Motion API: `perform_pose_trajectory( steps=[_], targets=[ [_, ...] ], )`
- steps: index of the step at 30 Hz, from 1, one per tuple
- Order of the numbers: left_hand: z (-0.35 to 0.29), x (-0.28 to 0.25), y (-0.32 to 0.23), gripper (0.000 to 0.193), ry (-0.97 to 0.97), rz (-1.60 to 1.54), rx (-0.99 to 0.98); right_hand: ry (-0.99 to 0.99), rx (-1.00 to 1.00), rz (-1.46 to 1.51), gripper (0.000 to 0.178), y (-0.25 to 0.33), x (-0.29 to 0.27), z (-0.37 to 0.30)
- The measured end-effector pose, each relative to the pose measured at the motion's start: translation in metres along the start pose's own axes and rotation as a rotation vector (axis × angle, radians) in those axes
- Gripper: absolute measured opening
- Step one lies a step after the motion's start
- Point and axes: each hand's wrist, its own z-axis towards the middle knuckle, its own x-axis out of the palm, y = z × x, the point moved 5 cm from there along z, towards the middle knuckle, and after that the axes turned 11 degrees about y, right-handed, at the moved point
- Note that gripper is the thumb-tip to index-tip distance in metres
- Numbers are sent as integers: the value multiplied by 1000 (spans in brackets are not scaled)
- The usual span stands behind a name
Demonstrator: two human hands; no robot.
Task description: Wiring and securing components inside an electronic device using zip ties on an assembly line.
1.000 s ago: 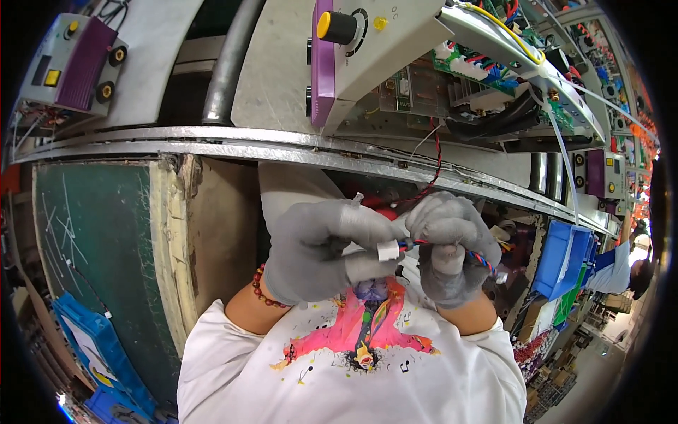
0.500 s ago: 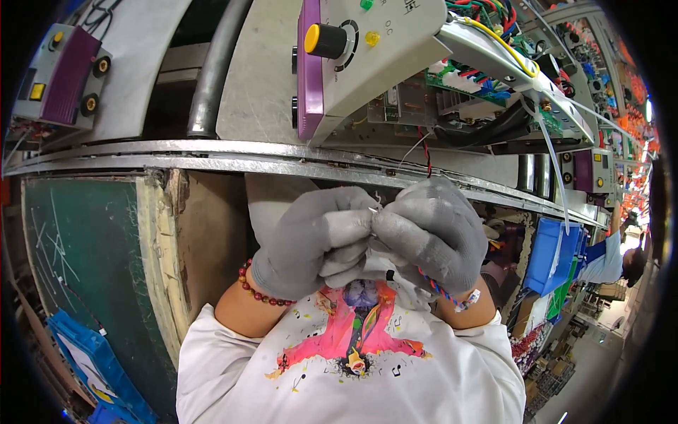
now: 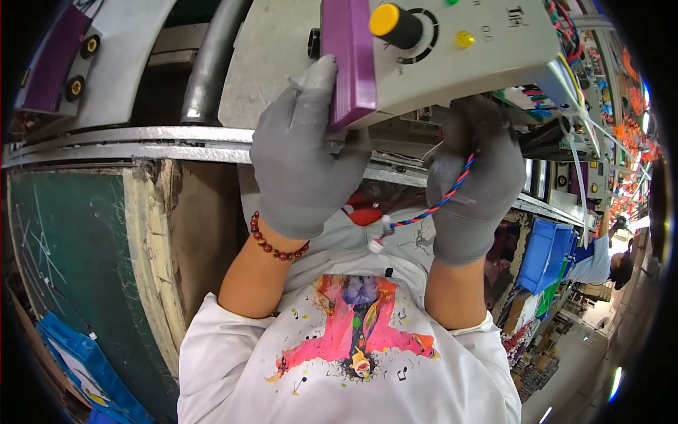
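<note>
A grey metal device housing with a purple front frame and a yellow-topped knob lies tilted on the bench. My left hand, in a grey glove, grips the purple frame's near edge, its fingers along the front and its thumb beneath. At the housing's open side is my right hand, gloved too. Its fingers bend into the shaded interior, where what they hold is hidden. A twisted red and blue wire runs from by those fingers across the glove, and its white connector dangles between my wrists.
A metal rail edges the bench, with a roller beyond it. Another purple-fronted device stands at far left. Blue bins are on the right, near another person. White cable ties stick out from the housing.
My hands have parted from a pinch before my chest. The left has moved onto the purple frame, the right into the housing's side. The wire's connector now hangs between my wrists. The view has shifted.
</note>
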Motion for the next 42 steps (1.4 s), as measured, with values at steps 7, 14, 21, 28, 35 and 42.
perform_pose_trajectory(
  steps=[7,14,21,28,35,42],
  targets=[
    [2,1,-6,73,-2,-10,-9,35,-21,-41,14,1,6,8],
    [2,4,-5,65,-66,-10,28,67,38,-74,15,-6,2,6],
    [1,6,-7,75,-4,17,21,78,8,-111,14,-6,6,8],
    [-1,6,-6,77,-11,5,42,68,39,-107,15,-9,4,5],
    [0,6,-5,77,-3,15,28,16,-79,-87,15,-8,3,7],
    [-1,4,-5,68,-56,3,31,127,76,-140,13,-8,5,6]
  ],
)
